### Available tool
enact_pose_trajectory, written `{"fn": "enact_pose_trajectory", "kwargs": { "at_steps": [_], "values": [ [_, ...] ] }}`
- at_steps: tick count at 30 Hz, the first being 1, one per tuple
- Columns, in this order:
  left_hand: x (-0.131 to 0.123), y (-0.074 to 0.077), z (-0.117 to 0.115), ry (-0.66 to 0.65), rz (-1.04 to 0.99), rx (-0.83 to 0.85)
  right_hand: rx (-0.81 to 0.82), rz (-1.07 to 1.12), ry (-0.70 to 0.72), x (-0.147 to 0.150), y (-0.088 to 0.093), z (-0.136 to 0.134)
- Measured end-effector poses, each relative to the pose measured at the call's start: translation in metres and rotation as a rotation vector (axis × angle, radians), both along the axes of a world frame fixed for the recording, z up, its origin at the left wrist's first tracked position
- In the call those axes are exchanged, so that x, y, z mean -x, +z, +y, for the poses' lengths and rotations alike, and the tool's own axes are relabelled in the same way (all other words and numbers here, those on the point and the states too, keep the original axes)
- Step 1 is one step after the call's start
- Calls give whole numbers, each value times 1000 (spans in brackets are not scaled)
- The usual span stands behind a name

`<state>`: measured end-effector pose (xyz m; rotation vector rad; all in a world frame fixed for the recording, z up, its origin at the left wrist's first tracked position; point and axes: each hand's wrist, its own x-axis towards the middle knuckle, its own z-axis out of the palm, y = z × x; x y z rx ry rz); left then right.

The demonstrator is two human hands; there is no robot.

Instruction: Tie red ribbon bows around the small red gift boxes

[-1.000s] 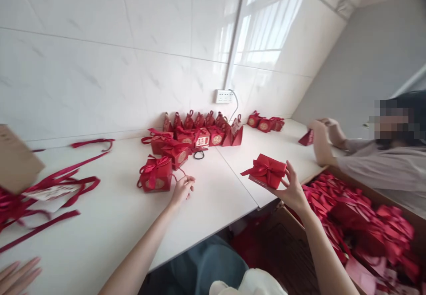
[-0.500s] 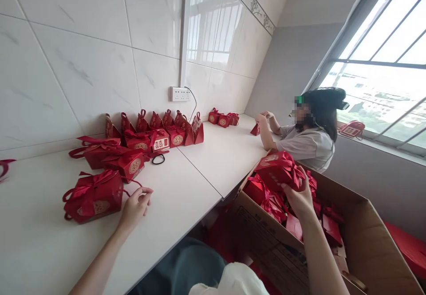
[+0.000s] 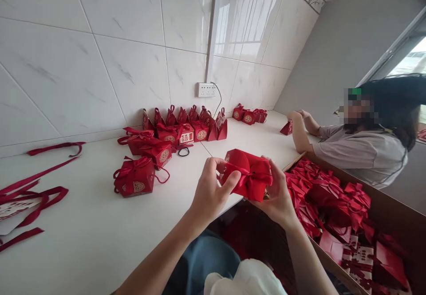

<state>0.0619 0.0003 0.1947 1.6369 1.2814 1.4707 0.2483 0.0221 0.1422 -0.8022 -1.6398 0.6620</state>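
Note:
A red gift box point(image 3: 248, 173) with a ribbon bow is held over the table's front edge. My left hand point(image 3: 213, 186) grips its left side, thumb on the near face. Fingers of my right hand point(image 3: 278, 193) are wrapped round its right side. On the white table point(image 3: 100, 241), a red box with a cord loop point(image 3: 135, 177) stands left of my hands. Behind it are more bowed red boxes point(image 3: 163, 153) and a row of upright, pointed red boxes point(image 3: 183, 115) along the wall.
At the right a cardboard carton point(image 3: 382, 197) holds many red boxes. Loose red ribbons point(image 3: 49, 197) lie at the table's left. Across the carton a person point(image 3: 359, 148) leans on the table, hands near a small red box point(image 3: 286, 127). A black ring point(image 3: 183, 151) lies mid-table.
The held box has moved left from above the carton to over the table edge. My left hand has left the cord of the standing box and taken hold of it too. The view has turned left.

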Motion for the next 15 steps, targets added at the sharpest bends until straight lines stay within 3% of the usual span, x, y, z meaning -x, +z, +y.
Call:
{"fn": "enact_pose_trajectory", "kwargs": {
  "at_steps": [3,6,10,12,15],
  "values": [
    [-2,1,0,92,38,-176,-14,-31,11,9,0,-5],
    [-2,-6,-4,189,184,-557,-46,-45,7,16,3,-10],
    [-5,-12,-13,206,445,-955,-89,-4,-25,23,4,-15],
    [-7,-12,-17,214,500,-1063,-110,7,-47,23,4,-16],
    [-8,-11,-19,219,507,-1095,-141,-1,-66,21,4,-18]
  ]
}}
